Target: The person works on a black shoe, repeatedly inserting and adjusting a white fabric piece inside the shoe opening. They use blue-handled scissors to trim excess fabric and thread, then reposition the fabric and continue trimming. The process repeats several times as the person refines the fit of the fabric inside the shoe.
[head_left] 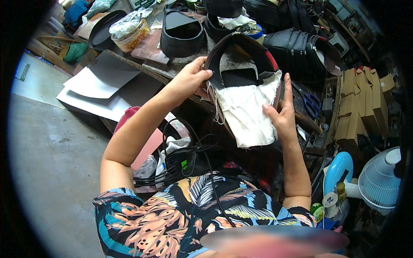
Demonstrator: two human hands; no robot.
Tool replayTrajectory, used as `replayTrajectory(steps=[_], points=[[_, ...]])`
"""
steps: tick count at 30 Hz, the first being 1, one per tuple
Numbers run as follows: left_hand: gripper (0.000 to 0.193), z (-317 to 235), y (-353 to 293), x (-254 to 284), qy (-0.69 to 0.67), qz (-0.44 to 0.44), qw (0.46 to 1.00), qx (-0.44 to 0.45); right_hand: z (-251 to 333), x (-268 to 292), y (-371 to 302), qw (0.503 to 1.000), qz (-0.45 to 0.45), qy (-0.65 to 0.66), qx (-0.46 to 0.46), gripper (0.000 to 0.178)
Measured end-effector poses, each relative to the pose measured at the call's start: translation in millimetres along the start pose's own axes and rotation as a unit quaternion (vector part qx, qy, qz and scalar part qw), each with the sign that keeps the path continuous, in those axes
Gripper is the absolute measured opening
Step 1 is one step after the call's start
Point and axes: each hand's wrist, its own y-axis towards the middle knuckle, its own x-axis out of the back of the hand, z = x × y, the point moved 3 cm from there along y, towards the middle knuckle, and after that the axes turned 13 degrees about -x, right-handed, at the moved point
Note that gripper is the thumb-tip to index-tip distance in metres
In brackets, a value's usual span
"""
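Our left hand (192, 81) grips the left rim of a dark, arched piece (238, 39), thumb on the near side and other fingers partly hidden at its edge. Our right hand (283, 116) holds the piece's right side, thumb pressed on the white cloth (247, 114) and index finger stretched straight up along the edge; the remaining fingers are hidden behind, so we cannot tell how they curl. We have the piece raised in front of us, at the near edge of the cluttered workbench (148, 64), its arch uppermost and a strip of red showing inside on the right. White cloth covers its lower part and hangs down with a frayed border. Just beyond our left hand, a black, collar-shaped piece (183, 46) sits on the bench, with a yellow tub (134, 39) to its left. White sheets (101, 77) lie left of our left forearm. Near our right hand we see blue-handled scissors (312, 105), and farther right stand brown cardboard boxes (350, 107). Below them is a white fan (380, 185), beside our right elbow.
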Motion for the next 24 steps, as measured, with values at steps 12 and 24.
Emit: replayTrajectory(steps=[12,24], points=[[0.049,-16.5,40.4,66.6,0.686,-0.198,0.625,-0.316,7.1,4.1,13.2,0.999,0.009,0.002,0.054,0.091],[0.046,-26.6,122.3,209.1,0.708,-0.210,0.637,-0.221,17.6,-45.1,82.8,0.977,0.037,-0.109,0.179,0.087]])
